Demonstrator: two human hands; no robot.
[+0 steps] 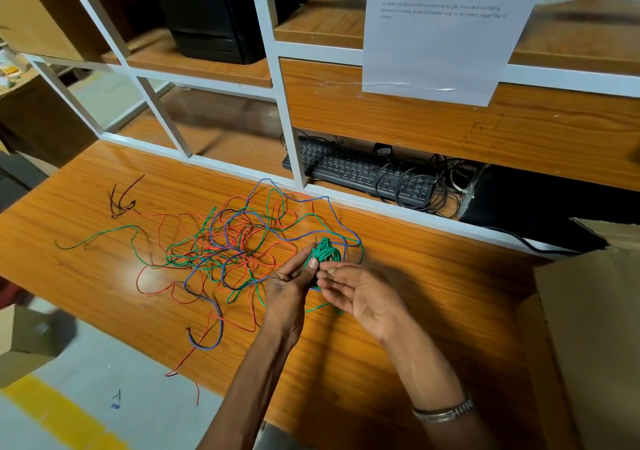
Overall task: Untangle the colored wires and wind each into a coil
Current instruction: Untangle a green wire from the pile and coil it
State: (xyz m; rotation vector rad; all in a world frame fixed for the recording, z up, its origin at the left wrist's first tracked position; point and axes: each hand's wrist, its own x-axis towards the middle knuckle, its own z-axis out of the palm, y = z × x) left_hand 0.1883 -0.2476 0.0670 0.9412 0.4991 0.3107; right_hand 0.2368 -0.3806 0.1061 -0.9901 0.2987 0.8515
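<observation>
Green coil (325,250) is taking shape just above the wooden desk (433,297), gripped in the left hand (290,288) with the thumb pressed across its turns, while the right hand (356,295) sits just beside it, fingers loosely curled, seemingly pinching the green strand that feeds in, though the exact contact is hard to make out. Trouble is close by: the free green wire (104,233) runs back left into the tangle (235,245), threaded through red wire (152,278) and blue wire (207,311) loops. Pull too hard and those crossings could cinch into a knot, or the whole heap could slide along. A blue loop lies right under the coil and could get wound in by mistake. Ease that thumb and the springy turns may pop open. One red end (181,366) already dangles over the desk's front edge, so a tug might drag more off.
</observation>
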